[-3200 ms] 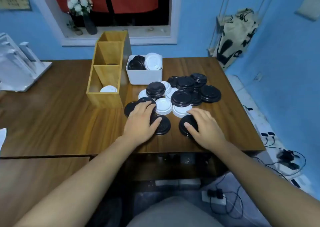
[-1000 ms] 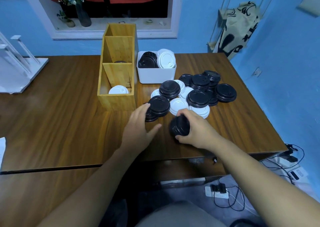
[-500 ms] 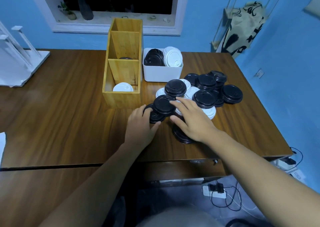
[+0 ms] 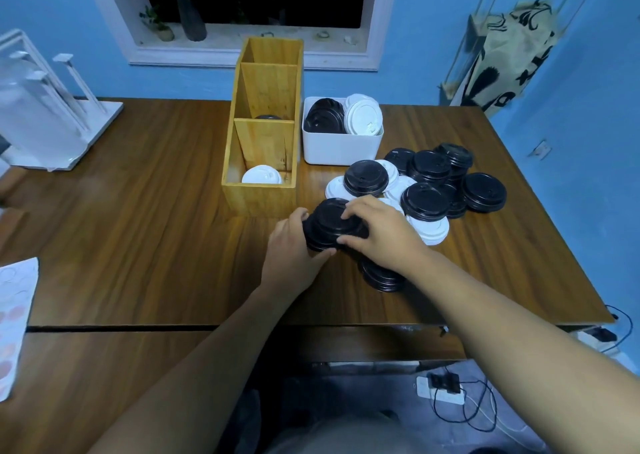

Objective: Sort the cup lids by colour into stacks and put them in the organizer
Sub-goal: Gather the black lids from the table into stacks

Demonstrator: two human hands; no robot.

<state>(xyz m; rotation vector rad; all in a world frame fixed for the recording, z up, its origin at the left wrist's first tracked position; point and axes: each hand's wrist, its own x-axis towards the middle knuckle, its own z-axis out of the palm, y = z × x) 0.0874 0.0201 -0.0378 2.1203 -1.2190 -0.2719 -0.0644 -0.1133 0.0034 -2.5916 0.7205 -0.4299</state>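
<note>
A stack of black lids [image 4: 329,223] sits just in front of the wooden organizer [image 4: 259,197]. My left hand [image 4: 292,256] grips it from the left and my right hand [image 4: 381,235] from the right and top. Another black stack [image 4: 382,275] lies under my right wrist, partly hidden. A mixed heap of black and white lids [image 4: 426,190] spreads to the right. The organizer's near compartment holds white lids [image 4: 261,175]; a black lid [image 4: 267,117] shows in the middle one.
A white bin [image 4: 341,148] with black and white lids stands right of the organizer. A white rack [image 4: 52,107] is at the far left, a paper sheet [image 4: 14,315] at the left edge. The table's front edge runs below my forearms.
My right hand set its black stack down near the front, then moved left onto the black stack by the organizer. My left hand stayed on that stack.
</note>
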